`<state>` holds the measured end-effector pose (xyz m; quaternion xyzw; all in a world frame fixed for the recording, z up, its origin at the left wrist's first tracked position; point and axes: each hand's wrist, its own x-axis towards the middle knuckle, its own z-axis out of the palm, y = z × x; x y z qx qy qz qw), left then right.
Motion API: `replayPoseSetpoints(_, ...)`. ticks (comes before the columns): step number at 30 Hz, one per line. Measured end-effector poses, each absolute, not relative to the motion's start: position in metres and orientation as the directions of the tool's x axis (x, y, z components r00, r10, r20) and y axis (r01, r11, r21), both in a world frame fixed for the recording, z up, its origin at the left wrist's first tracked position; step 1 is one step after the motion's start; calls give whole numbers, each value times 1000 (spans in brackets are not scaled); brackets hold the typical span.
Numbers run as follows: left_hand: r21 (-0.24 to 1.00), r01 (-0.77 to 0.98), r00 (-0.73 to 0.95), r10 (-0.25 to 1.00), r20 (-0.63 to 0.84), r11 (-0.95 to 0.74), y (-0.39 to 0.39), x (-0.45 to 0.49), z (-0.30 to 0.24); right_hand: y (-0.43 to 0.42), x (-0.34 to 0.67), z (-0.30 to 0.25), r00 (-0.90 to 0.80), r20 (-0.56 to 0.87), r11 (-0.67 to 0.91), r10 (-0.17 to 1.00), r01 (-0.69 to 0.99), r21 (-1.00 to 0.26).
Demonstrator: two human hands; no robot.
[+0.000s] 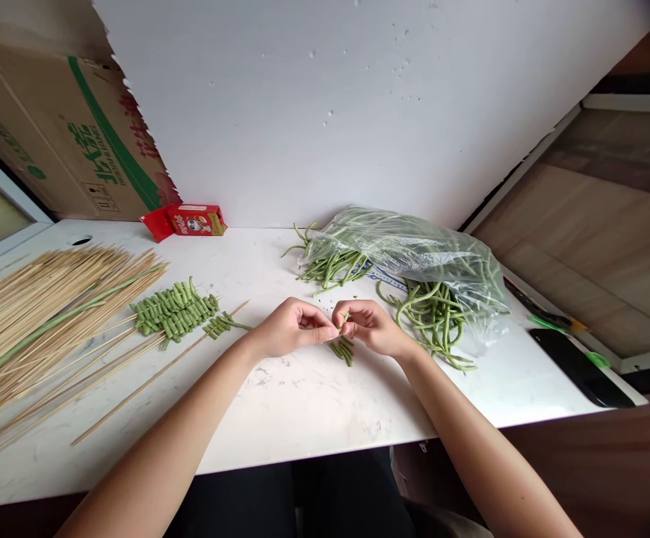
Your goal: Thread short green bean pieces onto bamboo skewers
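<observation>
Over the middle of the white table, my left hand [296, 329] and my right hand [370, 326] meet fingertip to fingertip. Both are closed in a pinch on a short piece of green long bean [344, 321], mostly hidden by the fingers. Just below them lie several cut bean pieces [343, 350]. Left of my left hand, a bamboo skewer [151, 381] carries a short row of bean pieces [218, 324]. Beyond it are skewers packed with bean pieces [176, 312], lying side by side.
A large pile of bare bamboo skewers [50, 306] covers the left side. A clear plastic bag [415, 239] of long beans spills loose beans [440, 314] at the right. A red packet [196, 220] stands against the white panel [314, 112]. A black phone [577, 366] lies near the right edge.
</observation>
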<state>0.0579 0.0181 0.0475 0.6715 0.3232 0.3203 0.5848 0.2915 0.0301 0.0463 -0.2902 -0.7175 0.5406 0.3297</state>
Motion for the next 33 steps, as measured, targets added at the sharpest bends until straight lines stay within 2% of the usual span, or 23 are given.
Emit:
replayPoseSetpoints(6, 991, 54, 606, 793, 63, -120, 17, 55, 51, 31, 300, 46, -706, 138, 156, 695, -39, -987)
replayPoseSetpoints(8, 989, 75, 547, 834, 68, -130, 18, 52, 55, 34, 307, 47, -657, 192, 157, 729, -112, -981)
replayPoseSetpoints(10, 989, 80, 479, 875, 70, -123, 19, 50, 58, 39, 314, 49, -529, 256, 228, 809, -118, -966)
replayPoseSetpoints(13, 993, 45, 445, 892, 82, -114, 19, 49, 59, 46, 322, 52, -415, 282, 376, 865, 164, -912)
replayPoseSetpoints(15, 994, 27, 458, 885, 84, -109, 19, 50, 58, 49, 325, 52, -440, 238, 422, 866, 388, -819)
replayPoseSetpoints(17, 995, 18, 489, 869, 78, -99, 18, 52, 58, 50, 325, 50, -489, 153, 426, 859, 515, -744)
replayPoseSetpoints(21, 996, -13, 546, 835, 77, -83, 17, 53, 59, 46, 324, 49, -567, 29, 409, 823, 556, -724)
replayPoseSetpoints(26, 999, -25, 529, 847, 50, -43, 18, 52, 61, 46, 328, 52, -592, 16, 421, 805, 553, -719)
replayPoseSetpoints(33, 1000, 16, 498, 867, 0, -9, 21, 53, 59, 49, 337, 48, -557, -80, 351, 826, 621, -701)
